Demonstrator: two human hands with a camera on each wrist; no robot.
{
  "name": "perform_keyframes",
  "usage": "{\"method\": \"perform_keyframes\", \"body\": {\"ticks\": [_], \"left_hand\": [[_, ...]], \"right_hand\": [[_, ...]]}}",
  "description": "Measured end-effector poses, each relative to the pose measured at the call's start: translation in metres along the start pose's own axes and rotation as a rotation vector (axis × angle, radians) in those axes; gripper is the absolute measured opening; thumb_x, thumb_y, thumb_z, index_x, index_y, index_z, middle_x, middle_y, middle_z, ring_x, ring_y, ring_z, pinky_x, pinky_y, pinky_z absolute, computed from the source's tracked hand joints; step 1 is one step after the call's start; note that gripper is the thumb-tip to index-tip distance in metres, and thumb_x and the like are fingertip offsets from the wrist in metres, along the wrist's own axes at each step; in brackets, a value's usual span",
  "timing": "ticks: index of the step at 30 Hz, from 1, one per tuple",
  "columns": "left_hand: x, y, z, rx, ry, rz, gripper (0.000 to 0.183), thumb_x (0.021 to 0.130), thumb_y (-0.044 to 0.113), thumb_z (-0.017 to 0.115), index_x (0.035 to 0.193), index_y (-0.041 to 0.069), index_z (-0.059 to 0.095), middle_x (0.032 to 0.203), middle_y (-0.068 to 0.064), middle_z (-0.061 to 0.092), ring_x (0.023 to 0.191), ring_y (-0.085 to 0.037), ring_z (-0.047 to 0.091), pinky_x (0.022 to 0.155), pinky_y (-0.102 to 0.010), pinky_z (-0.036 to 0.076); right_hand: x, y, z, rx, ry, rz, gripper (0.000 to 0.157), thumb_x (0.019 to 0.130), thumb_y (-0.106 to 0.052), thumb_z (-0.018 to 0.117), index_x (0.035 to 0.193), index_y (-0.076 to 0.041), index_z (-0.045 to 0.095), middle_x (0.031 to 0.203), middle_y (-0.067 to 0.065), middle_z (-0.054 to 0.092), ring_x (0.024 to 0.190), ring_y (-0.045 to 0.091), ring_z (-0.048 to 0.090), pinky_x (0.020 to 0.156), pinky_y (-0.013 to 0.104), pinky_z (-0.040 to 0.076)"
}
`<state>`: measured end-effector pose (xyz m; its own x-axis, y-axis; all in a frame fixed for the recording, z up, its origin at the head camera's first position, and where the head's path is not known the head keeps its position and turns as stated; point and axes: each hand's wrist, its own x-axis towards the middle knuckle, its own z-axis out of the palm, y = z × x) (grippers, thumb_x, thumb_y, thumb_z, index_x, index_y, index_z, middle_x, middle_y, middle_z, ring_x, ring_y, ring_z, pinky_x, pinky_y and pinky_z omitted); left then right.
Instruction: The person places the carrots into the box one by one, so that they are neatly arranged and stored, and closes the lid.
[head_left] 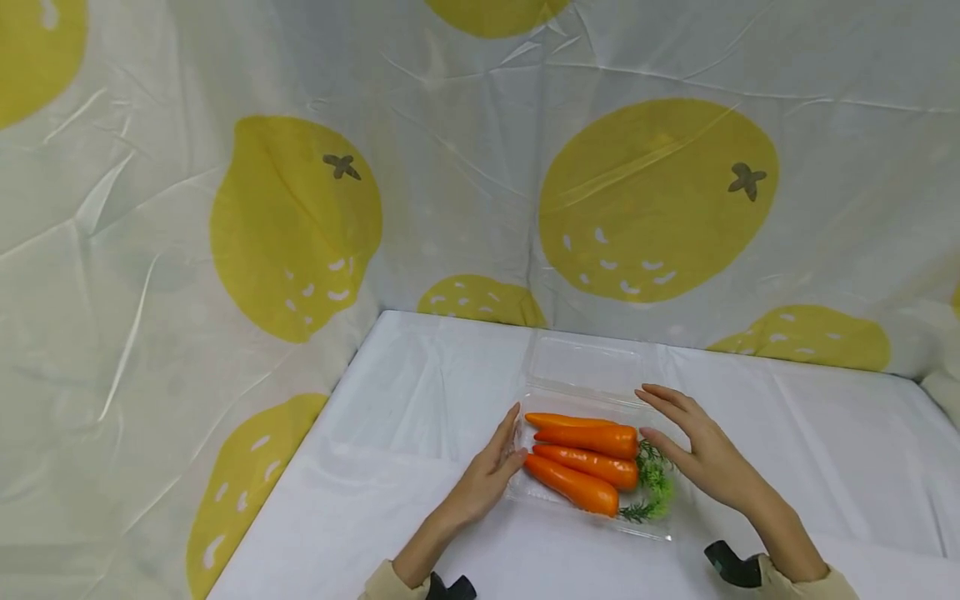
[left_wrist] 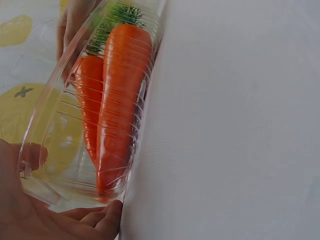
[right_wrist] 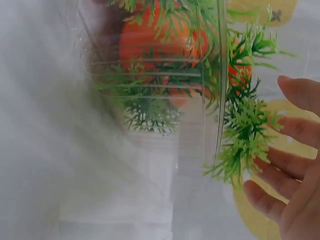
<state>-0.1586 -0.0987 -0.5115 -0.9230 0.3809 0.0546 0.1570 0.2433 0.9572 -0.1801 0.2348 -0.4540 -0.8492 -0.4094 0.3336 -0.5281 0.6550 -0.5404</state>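
Note:
Several orange carrots [head_left: 577, 485] lie side by side in a clear plastic container [head_left: 555, 500], their green leafy tops [head_left: 658, 487] toward its right end. My left hand [head_left: 480, 487] holds the container's left end, its thumb over the rim and its fingers along the outside. In the left wrist view, carrots [left_wrist: 122, 95] show through the ribbed wall. At the right end, my right hand [head_left: 708, 454] hovers with fingers spread and holds nothing. The right wrist view has its fingertips right beside leaves [right_wrist: 245, 135] that stick out over the rim.
The container's clear lid [head_left: 585, 364] lies folded open behind it. A white cloth [head_left: 375, 500] covers the table. Lemon-printed curtains [head_left: 465, 167] stand along the table's back and left edges. Black wrist straps [head_left: 731, 567] show by the sleeves.

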Motion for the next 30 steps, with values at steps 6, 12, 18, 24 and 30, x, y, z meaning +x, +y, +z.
{"method": "perform_keyframes", "body": {"ticks": [6,12,18,24,30], "left_hand": [[0.001,0.003,-0.003,-0.005,-0.019,-0.033,0.073,0.111,0.032,0.045,0.168,0.020,0.002,0.172,-0.022,0.019,0.160,-0.037,0.021,0.128,-0.057,0.023],[0.003,0.007,-0.009,-0.051,-0.022,-0.068,0.074,0.112,0.030,0.041,0.167,0.010,-0.004,0.170,-0.026,0.019,0.158,-0.040,0.025,0.128,-0.057,0.022],[0.010,0.010,-0.016,-0.108,-0.015,-0.126,0.069,0.113,0.032,0.039,0.167,0.008,0.004,0.169,-0.026,0.024,0.153,-0.043,0.036,0.128,-0.059,0.026],[0.021,0.013,-0.026,-0.147,0.000,-0.161,0.069,0.112,0.036,0.037,0.167,0.008,0.006,0.170,-0.024,0.025,0.153,-0.041,0.036,0.127,-0.057,0.029],[0.038,0.014,-0.036,-0.152,0.017,-0.154,0.069,0.113,0.038,0.035,0.167,0.006,0.007,0.169,-0.024,0.027,0.156,-0.038,0.031,0.126,-0.054,0.032]], "right_hand": [[0.000,0.007,-0.002,0.050,-0.011,0.082,0.061,0.104,-0.023,0.063,0.160,-0.014,0.039,0.160,0.022,0.039,0.144,0.049,0.038,0.101,0.081,0.039],[0.002,0.011,-0.002,0.089,-0.047,0.169,0.072,0.106,-0.030,0.060,0.165,-0.014,0.024,0.163,0.025,0.032,0.146,0.052,0.035,0.104,0.084,0.034],[-0.001,0.013,-0.006,0.160,-0.071,0.263,0.077,0.108,-0.033,0.055,0.166,-0.006,0.013,0.163,0.033,0.026,0.146,0.057,0.030,0.107,0.084,0.029],[-0.001,0.017,-0.005,0.287,-0.124,0.328,0.080,0.110,-0.034,0.051,0.166,-0.002,0.003,0.168,0.033,0.014,0.150,0.062,0.018,0.111,0.085,0.021],[0.002,0.017,-0.002,0.325,-0.161,0.398,0.083,0.109,-0.038,0.049,0.166,-0.003,-0.001,0.169,0.033,0.007,0.151,0.064,0.011,0.111,0.085,0.020]]}}
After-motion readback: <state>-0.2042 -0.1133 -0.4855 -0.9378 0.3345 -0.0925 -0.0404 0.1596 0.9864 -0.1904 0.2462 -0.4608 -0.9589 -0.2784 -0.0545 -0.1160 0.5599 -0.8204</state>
